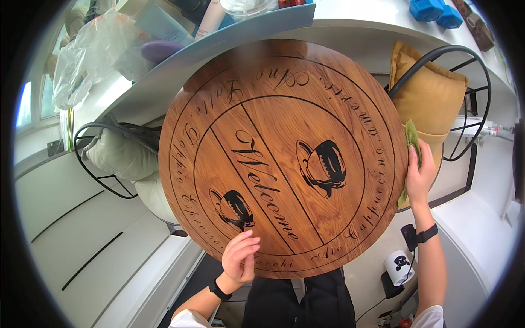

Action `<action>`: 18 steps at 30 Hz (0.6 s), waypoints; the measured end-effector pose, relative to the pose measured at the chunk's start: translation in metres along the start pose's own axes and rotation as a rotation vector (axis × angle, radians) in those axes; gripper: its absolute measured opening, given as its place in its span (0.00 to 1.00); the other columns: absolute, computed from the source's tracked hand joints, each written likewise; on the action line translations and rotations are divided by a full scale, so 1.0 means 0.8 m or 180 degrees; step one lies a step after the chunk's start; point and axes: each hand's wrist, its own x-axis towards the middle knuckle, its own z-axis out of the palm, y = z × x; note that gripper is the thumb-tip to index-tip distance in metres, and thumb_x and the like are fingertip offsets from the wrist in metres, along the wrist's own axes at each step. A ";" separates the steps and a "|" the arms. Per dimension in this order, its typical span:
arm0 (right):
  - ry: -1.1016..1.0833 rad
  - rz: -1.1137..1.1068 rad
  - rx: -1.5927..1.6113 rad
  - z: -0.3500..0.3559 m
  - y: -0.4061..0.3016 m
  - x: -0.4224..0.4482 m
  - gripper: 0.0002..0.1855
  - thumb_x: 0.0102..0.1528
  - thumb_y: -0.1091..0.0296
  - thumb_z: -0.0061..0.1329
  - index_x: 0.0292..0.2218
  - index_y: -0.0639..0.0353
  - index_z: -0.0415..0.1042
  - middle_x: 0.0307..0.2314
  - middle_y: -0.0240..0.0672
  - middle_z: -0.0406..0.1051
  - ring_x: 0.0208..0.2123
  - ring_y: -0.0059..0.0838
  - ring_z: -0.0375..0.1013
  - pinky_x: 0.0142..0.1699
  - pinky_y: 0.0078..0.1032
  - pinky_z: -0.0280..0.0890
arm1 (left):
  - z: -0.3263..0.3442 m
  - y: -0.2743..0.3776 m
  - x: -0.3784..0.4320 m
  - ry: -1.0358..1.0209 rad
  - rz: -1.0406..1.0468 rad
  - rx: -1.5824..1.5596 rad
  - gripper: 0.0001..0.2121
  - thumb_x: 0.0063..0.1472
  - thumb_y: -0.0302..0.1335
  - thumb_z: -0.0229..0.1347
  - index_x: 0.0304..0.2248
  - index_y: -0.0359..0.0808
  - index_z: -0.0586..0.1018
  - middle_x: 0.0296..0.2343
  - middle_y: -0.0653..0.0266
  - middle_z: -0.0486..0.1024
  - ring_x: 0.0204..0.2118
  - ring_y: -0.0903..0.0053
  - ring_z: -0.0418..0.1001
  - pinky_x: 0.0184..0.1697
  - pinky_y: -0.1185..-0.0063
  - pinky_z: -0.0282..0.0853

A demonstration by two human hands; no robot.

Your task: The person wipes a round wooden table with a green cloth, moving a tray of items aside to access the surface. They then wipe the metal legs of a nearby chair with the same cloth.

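A round wooden tabletop [283,123] with black lettering and two printed coffee cups fills the middle of the view. At its right edge my right hand [420,174] holds a green cloth [412,141] against the rim; part of the cloth hangs below the fingers. My left hand [241,256] is over the near left part of the tabletop, its fingers slightly bent and nothing in them. Whether its fingertips touch the wood cannot be told. Each wrist wears a black band.
Behind the tabletop, a white counter carries a blue box [262,26] of toiletries, a plastic bag [96,53] and blue dumbbells [434,12]. Chairs with a tan cushion [426,90] and a grey cushion [117,153] flank it. A white cylinder [399,267] sits low at right.
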 end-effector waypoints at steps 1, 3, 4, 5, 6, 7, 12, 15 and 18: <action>-0.0109 0.0284 0.0301 0.010 0.007 0.003 0.14 0.70 0.72 0.44 0.52 0.70 0.73 0.41 0.38 0.78 0.45 0.25 0.74 0.54 0.26 0.68 | 0.007 0.008 0.005 -0.0207 0.0085 -0.0122 0.14 0.57 0.10 0.55 0.43 0.31 0.80 0.43 0.53 0.83 0.51 0.54 0.80 0.54 0.66 0.77; -0.0211 0.1100 0.1313 0.017 0.045 -0.006 0.16 0.72 0.66 0.43 0.50 0.71 0.74 0.41 0.34 0.77 0.45 0.22 0.71 0.55 0.24 0.65 | 0.015 0.023 0.000 -0.0502 0.0045 -0.0333 0.11 0.60 0.11 0.53 0.41 0.31 0.79 0.40 0.52 0.84 0.48 0.52 0.82 0.53 0.64 0.78; -0.0390 0.1519 0.1725 0.011 0.059 -0.021 0.16 0.72 0.65 0.43 0.50 0.70 0.74 0.42 0.33 0.77 0.45 0.22 0.71 0.56 0.23 0.64 | 0.019 0.029 -0.001 -0.0515 0.0053 -0.0369 0.11 0.60 0.11 0.54 0.40 0.31 0.80 0.40 0.52 0.84 0.48 0.53 0.82 0.53 0.65 0.78; -0.0423 0.1560 0.1747 0.012 0.048 -0.045 0.16 0.72 0.65 0.42 0.50 0.69 0.73 0.43 0.33 0.76 0.46 0.21 0.70 0.56 0.22 0.63 | 0.022 0.032 -0.002 -0.0526 0.0043 -0.0384 0.11 0.59 0.11 0.55 0.40 0.32 0.80 0.39 0.53 0.84 0.48 0.54 0.82 0.52 0.66 0.78; -0.0433 0.1613 0.1719 0.003 0.037 -0.076 0.15 0.72 0.65 0.41 0.50 0.68 0.73 0.43 0.33 0.75 0.46 0.20 0.69 0.56 0.21 0.62 | 0.024 0.034 -0.001 -0.0520 -0.0045 -0.0392 0.11 0.58 0.10 0.55 0.39 0.31 0.81 0.39 0.54 0.84 0.48 0.55 0.82 0.53 0.67 0.78; -0.0336 0.1643 0.1426 -0.004 0.040 -0.115 0.14 0.73 0.65 0.41 0.49 0.67 0.72 0.43 0.32 0.74 0.45 0.19 0.68 0.55 0.20 0.62 | 0.025 0.036 0.004 -0.0524 -0.0121 -0.0371 0.12 0.58 0.10 0.55 0.39 0.31 0.81 0.39 0.54 0.84 0.49 0.55 0.82 0.53 0.67 0.78; 0.0099 0.1573 0.1098 -0.031 -0.005 -0.172 0.12 0.73 0.66 0.40 0.47 0.66 0.69 0.40 0.32 0.71 0.43 0.20 0.65 0.51 0.20 0.61 | 0.032 0.040 0.026 -0.0441 -0.0310 -0.0182 0.13 0.55 0.08 0.56 0.39 0.30 0.82 0.38 0.55 0.84 0.49 0.56 0.82 0.51 0.68 0.79; -0.0130 0.1311 0.0904 -0.022 -0.069 -0.096 0.12 0.73 0.65 0.43 0.48 0.67 0.69 0.40 0.35 0.71 0.41 0.23 0.66 0.49 0.24 0.64 | 0.036 0.037 0.036 -0.0465 -0.0348 -0.0142 0.12 0.56 0.09 0.58 0.39 0.29 0.82 0.38 0.54 0.84 0.49 0.56 0.82 0.51 0.68 0.79; 0.0100 0.0354 0.0695 0.034 -0.110 0.004 0.15 0.71 0.64 0.46 0.50 0.67 0.70 0.38 0.40 0.73 0.39 0.35 0.72 0.47 0.30 0.67 | 0.037 0.041 0.056 -0.0482 -0.0249 -0.0062 0.11 0.57 0.10 0.58 0.39 0.29 0.82 0.39 0.54 0.84 0.49 0.56 0.82 0.51 0.68 0.78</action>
